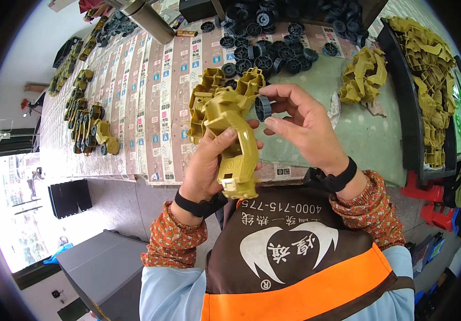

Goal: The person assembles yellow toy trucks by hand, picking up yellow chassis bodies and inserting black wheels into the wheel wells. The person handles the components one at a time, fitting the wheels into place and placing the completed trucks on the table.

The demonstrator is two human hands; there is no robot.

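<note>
Left hand [209, 160] has its grip wrapped round the olive toy body [230, 134], long axis running up and away over the desk [150, 107], while the right hand [300, 128] pinches a black wheel [263, 107] just right of the body's top end, nearly touching.

Olive moulded plastic toy body [234, 140] with slight sheen, matt black ribbed plastic wheel [263, 107], printed paper table cover [150, 101], dull green cloth mat [369, 142], brushed metal cylinder [147, 18], floral cloth sleeves [372, 206].
</note>
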